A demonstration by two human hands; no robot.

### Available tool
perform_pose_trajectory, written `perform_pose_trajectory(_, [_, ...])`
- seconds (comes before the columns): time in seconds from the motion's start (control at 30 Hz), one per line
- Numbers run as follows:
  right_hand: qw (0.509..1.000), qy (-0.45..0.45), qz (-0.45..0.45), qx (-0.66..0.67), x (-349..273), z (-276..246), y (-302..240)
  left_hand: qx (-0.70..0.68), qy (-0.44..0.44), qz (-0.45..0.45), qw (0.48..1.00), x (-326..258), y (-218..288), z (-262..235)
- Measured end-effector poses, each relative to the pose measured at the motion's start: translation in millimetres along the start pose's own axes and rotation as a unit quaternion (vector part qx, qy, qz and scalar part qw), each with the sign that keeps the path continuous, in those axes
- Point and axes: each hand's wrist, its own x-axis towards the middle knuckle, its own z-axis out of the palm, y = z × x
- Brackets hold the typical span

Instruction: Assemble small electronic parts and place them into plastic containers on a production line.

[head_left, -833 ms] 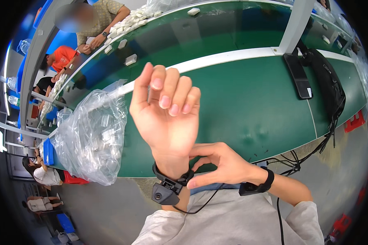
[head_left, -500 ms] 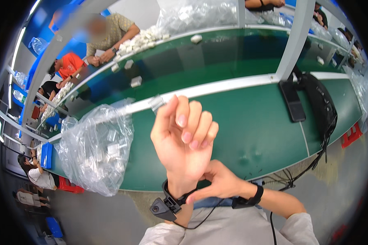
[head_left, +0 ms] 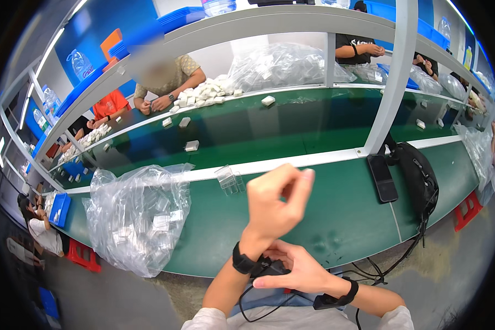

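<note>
My left hand (head_left: 278,201) is raised over the near green bench, its fingers curled into a loose fist with nothing visible inside. A black strap (head_left: 241,259) circles that wrist, and a small black wrist camera (head_left: 270,268) is attached to it. My right hand (head_left: 300,270) reaches across and grips this camera, thumb below and fingers above, the fingertips partly hidden. Its own wrist wears another black strap with a device (head_left: 335,300). Beyond my left hand lie clear plastic cases (head_left: 229,180). Left of them a big clear plastic bag (head_left: 140,220) holds several similar pieces.
A black phone (head_left: 382,179) and a black waist bag (head_left: 418,179) lie on the right, with cables (head_left: 374,272) hanging off the bench. A grey upright post (head_left: 390,82) rises behind. Across the green conveyor (head_left: 236,132), people work beside piled white boxes (head_left: 209,92).
The head view has tilted up. My left hand has turned from palm showing to a loose fist, turning the wrist camera inward. My right hand stays at the left wrist.
</note>
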Motion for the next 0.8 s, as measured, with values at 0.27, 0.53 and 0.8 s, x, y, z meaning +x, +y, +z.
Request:
perform_pose_trajectory(0.27, [0.997, -0.032, -0.064, 0.028, 17, -6, -11, 0.115, -0.113, 0.106, 0.981, 4, 5, 23])
perform_pose_trajectory(0.53, [0.993, 0.027, -0.117, 0.015, 18, -4, -3, 0.126, -0.224, 0.116, 0.959, -4, 3, 25])
perform_pose_trajectory(0.8, [0.991, 0.013, -0.130, -0.038, 21, -17, 0, 0.211, -0.277, 0.223, 0.910, -7, -2, 25])
